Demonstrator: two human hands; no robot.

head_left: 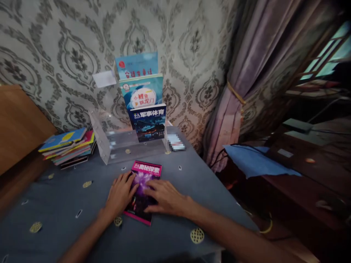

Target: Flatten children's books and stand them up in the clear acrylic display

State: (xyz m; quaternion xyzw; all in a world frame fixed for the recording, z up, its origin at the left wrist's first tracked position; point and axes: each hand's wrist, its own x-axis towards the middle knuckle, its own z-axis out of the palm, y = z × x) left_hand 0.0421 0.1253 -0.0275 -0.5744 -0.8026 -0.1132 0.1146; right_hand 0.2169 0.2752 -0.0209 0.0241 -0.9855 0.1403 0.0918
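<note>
A thin magazine with a pink border and a purple flower-like glow on its cover [140, 208] lies flat on the cloth-covered table. Across its left edge rests my left hand [120, 193], fingers stretched out and the thumb over the cover. My right hand [167, 199] lies on the right side of the cover with its fingers apart. Neither hand is wrapped around the magazine. Just beyond it, a clear acrylic book rack [120, 146] holds a dark blue magazine [150, 126], with a teal book [142, 89] and a light blue book [138, 65] behind it.
A stack of books [68, 146] stands at the left near a wooden board [24, 128]. The phone [176, 142] lies right of the rack. The grey-blue tablecloth [63, 226] ends at a right edge, past which are a curtain [233, 84] and a blue cloth [255, 162].
</note>
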